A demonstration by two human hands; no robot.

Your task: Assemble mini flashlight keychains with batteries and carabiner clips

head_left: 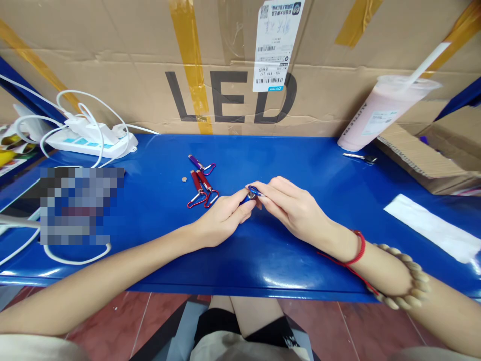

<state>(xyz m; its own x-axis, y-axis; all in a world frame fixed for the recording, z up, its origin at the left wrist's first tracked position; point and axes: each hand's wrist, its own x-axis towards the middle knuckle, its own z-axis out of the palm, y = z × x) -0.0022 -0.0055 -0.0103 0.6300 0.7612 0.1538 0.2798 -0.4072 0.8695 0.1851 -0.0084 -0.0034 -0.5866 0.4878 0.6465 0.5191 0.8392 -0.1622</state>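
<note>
Between my two hands is a small blue keychain flashlight (247,198) with a blue carabiner clip (255,190). The fingers of my left hand (221,219) are closed round its tube, covering most of it. My right hand (300,208) pinches the clip end between thumb and fingers. To the left of them, two red keychain flashlights (200,181) with red carabiners lie side by side on the blue table (158,200). Just behind these lies a purple keychain flashlight (196,162) with its own clip. A small round silvery disc (184,179) rests beside them.
A large cardboard box (143,60) marked LED stands along the back. At the left are a white power strip (93,143), cables and a pixelated area. On the right are a pink drink cup (376,115), a small metal-and-black item (363,159), white paper (432,225) and an open carton (413,160).
</note>
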